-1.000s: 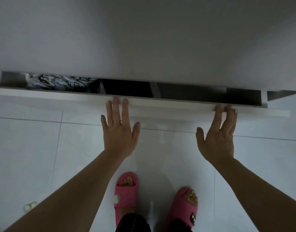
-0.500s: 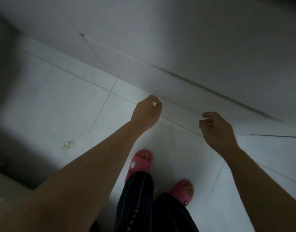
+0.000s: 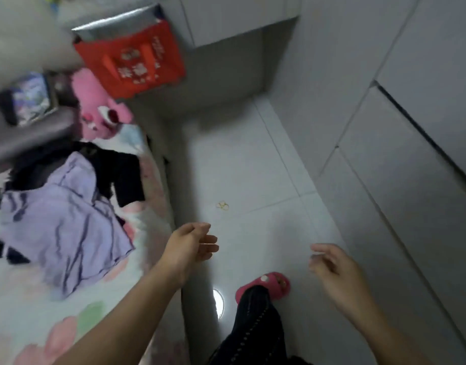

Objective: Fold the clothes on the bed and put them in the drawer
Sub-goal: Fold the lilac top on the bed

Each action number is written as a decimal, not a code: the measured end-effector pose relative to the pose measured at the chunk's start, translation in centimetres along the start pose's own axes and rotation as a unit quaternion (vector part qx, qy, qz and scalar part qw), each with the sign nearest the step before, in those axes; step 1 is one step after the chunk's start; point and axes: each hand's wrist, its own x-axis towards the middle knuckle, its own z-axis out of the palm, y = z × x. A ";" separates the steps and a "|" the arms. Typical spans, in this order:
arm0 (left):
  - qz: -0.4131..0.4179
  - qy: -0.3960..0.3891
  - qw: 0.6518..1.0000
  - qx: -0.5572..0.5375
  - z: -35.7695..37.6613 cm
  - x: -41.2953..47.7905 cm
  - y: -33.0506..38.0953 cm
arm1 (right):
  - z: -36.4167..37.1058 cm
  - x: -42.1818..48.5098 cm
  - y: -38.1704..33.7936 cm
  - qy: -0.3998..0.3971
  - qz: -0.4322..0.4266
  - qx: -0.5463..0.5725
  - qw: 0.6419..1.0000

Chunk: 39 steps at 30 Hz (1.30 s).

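Now: both hands, left hand (image 3: 189, 246) and right hand (image 3: 334, 270), empty, fingers loosely curled. Next: lift lilac garment (image 3: 66, 225) off bed (image 3: 24, 299), fold.

Clothes (image 3: 63, 212) on bed (image 3: 24, 312) at left, drawers (image 3: 411, 180) right.

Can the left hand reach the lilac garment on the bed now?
Probably yes. The left hand is empty and open beside the bed, and nothing lies between it and the lilac garment.
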 end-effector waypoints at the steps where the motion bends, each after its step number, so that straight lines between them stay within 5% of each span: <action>1: 0.001 0.030 0.999 -0.028 -2.2 -1.7 -0.6 | 0.3 -0.3 -0.6 -0.017 -0.004 -0.009 1.000; 12: -0.013 0.257 0.936 -0.241 -18.8 -9.2 -6.6 | 12.4 -1.7 -9.6 -0.188 -0.085 -0.071 0.976; 23: -0.004 0.275 0.911 -0.307 -30.6 -1.0 -2.0 | 29.2 6.6 -26.8 -0.279 -0.172 -0.291 0.899; 39: -0.142 0.405 0.832 -0.352 -29.1 10.0 8.2 | 52.2 30.1 -39.7 -0.380 -0.232 -0.451 0.774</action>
